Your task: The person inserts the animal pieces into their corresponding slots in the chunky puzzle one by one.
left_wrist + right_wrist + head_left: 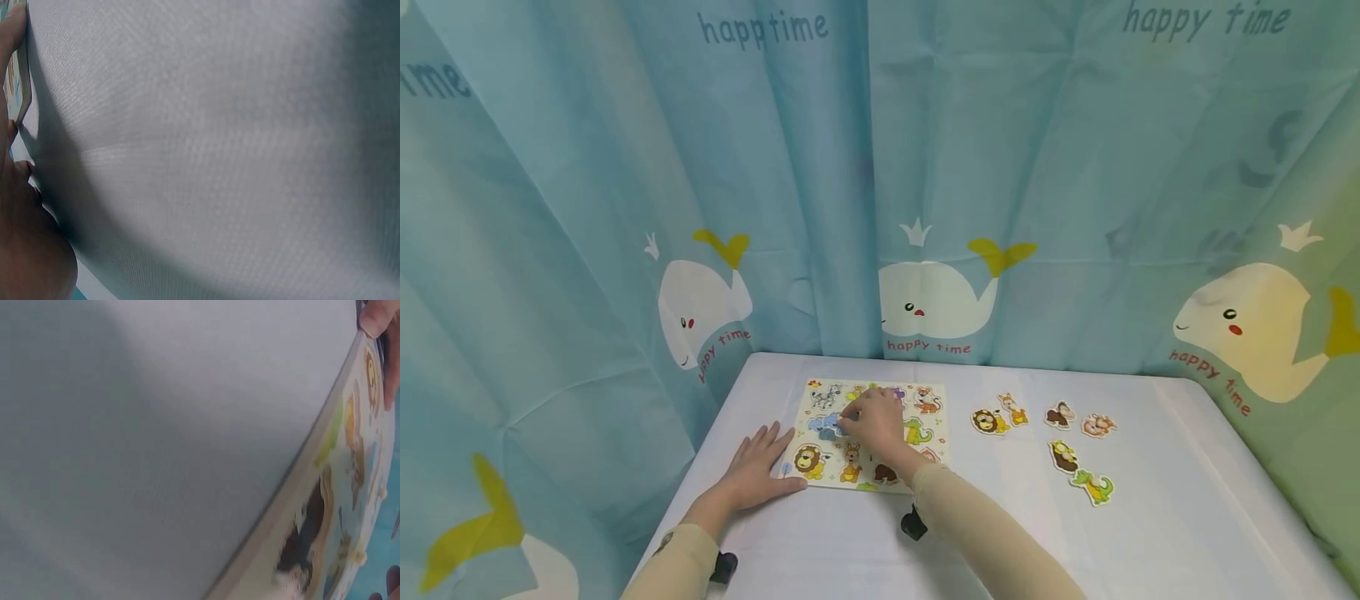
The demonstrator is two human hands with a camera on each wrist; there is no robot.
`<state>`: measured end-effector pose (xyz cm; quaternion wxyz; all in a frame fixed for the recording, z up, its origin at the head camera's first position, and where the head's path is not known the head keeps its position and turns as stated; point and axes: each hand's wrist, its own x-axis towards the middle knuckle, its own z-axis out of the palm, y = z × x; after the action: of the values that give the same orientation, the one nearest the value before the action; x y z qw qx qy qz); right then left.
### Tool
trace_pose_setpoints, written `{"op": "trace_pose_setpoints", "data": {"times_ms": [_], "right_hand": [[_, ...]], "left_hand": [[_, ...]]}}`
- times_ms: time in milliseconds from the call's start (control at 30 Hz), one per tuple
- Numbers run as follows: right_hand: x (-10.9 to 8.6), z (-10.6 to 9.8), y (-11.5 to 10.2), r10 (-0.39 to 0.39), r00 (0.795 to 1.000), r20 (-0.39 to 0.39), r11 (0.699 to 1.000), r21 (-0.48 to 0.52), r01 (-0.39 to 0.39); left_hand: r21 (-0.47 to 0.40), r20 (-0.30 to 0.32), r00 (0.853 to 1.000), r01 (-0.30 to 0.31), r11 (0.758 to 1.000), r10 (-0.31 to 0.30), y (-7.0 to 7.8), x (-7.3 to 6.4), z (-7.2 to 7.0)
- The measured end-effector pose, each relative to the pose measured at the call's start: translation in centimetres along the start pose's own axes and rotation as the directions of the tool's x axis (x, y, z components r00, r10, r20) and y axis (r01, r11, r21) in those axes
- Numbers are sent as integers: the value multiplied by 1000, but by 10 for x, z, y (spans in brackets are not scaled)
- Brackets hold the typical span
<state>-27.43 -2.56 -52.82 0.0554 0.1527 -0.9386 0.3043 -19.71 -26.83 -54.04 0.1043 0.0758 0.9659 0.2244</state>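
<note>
Blue elephant piece [820, 422] sits, as we see it, on the puzzle board [941, 450] toward nine o'clock from its middle, with its long axis running roughly from nine to three. Our right hand [880, 423] is the nearer, its curled fingertips pinching the piece, which lies at the hand's nine o'clock (neither wrist view shows that grip clearly). Seating it, we judge, turns on that small sideways offset over the darker blue beneath. Our right sleeve [992, 533] slants in from about four o'clock; our left hand [754, 471], fingers spread, rests against the board's eight-o'clock edge, the piece at its two o'clock.
</note>
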Motion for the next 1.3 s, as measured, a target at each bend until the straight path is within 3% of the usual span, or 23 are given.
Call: {"op": "trace_pose_setpoints", "data": {"times_ms": [267,1300], "right_hand": [[4,21,-6,66,998,-1,998,-5,-66],[4,37,-17,67,998,-22,997,-32,-67]], "left_hand": [[7,-13,1000,-8,1000,8,-3,2,2],[10,-9,1000,13,1000,-13,-3,3,4]]}}
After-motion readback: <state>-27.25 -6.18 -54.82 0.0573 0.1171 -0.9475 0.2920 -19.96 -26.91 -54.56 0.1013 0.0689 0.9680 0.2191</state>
